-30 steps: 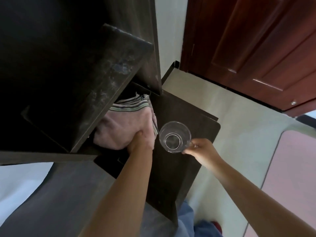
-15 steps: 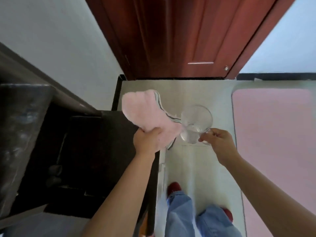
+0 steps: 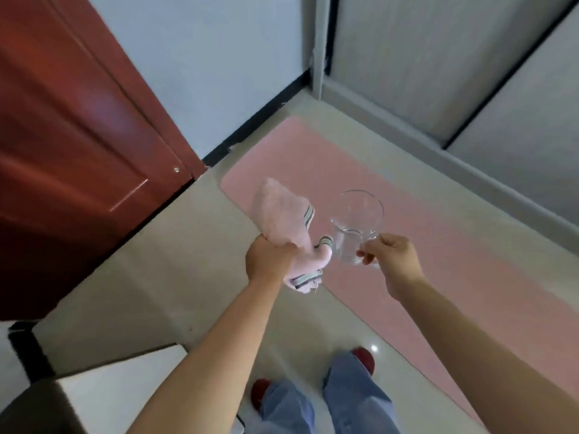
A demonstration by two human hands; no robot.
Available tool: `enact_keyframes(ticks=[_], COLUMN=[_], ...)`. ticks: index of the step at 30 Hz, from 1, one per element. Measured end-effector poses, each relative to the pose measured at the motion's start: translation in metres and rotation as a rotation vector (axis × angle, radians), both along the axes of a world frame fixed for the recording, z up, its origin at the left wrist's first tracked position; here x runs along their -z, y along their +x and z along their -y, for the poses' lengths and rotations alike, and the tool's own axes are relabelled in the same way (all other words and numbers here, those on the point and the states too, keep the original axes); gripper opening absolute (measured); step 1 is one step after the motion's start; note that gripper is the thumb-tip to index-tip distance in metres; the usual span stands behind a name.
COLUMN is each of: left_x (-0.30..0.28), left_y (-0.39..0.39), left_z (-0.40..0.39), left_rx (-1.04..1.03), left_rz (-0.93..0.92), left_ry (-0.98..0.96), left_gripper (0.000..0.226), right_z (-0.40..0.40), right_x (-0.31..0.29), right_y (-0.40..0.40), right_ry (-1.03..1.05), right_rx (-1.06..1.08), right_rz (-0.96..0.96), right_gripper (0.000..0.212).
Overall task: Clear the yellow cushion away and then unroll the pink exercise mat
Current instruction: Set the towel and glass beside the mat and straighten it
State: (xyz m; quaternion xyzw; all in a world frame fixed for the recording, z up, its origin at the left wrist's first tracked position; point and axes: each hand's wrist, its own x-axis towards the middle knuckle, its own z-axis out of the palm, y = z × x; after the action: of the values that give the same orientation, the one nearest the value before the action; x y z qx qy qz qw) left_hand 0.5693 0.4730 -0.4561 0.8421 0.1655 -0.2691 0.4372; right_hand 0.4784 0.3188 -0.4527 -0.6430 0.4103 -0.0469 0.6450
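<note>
Standing by the pink mat (image 3: pixel 391 214)

My left hand (image 3: pixel 271 260) is squeezing a pink towel (image 3: pixel 282 219); my right hand (image 3: pixel 393 256) is pinching a glass cup (image 3: pixel 355 225) over the shiny floor (image 3: pixel 163 264), near a red door (image 3: pixel 69 145).

Floor (image 3: pixel 163 277): pale, glossy tile with a bright light reflection near the lower centre. Red-brown panelled door (image 3: pixel 69 158) at left. Light wall (image 3: pixel 225 57) with black skirting (image 3: pixel 263 111). Grey sliding panels (image 3: pixel 438 64) at right.
</note>
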Motion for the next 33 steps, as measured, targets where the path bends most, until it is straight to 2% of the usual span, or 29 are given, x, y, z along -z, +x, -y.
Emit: enact_keyframes(ticks=[4,7,10,14,17,20,22,25,28,31,33], left_x=[0.009,0.020,0.032,0.046,0.056,0.069,0.077,0.098,0.119,0.136,0.160], left_y=[-0.023,-0.055,-0.097,-0.167,-0.218,-0.280,-0.303,-0.375,-0.465,-0.532,-0.583], left_z=[0.119,0.191,0.255,0.323,0.354,0.375,0.380,0.375,0.361,0.344,0.330], left_rx=[0.270,0.489,0.726,1.070,1.306,1.539,1.609,1.791,1.948,2.028,2.108], left_rz=[0.063,0.103,0.118,0.127,0.136,0.174,0.181,0.164,0.157,0.143,0.144], left_ry=[0.020,0.046,0.083,0.130,0.147,0.159,0.169,0.223,0.264,0.278,0.275], left_gripper=[0.039,0.031,0.024,0.034,0.031,0.037,0.039,0.028,0.025,0.024,0.028], right_z=[0.091,0.137,0.169,0.185,0.177,0.157,0.144,0.104,0.053,0.013,-0.014], right_x=[0.005,0.015,0.026,0.041,0.054,0.076,0.090,0.116,0.144,0.168,0.190], right_y=[-0.063,-0.120,-0.183,-0.272,-0.334,-0.395,-0.416,-0.478,-0.546,-0.595,-0.632], right_ry=[0.023,0.032,0.062,0.107,0.135,0.193,0.264,0.446,0.606,0.702,0.744], right_rx=[0.261,0.474,0.710,1.015,1.201,1.322,1.312,1.374,1.512,1.596,1.680], right_rz=[-0.006,-0.044,-0.087,-0.160,-0.192,-0.271,-0.352,-0.485,-0.512,-0.518,-0.500], right_gripper=[0.050,0.044,0.048,0.042,0.046,0.039,0.035,0.038,0.021,0.038,0.039])
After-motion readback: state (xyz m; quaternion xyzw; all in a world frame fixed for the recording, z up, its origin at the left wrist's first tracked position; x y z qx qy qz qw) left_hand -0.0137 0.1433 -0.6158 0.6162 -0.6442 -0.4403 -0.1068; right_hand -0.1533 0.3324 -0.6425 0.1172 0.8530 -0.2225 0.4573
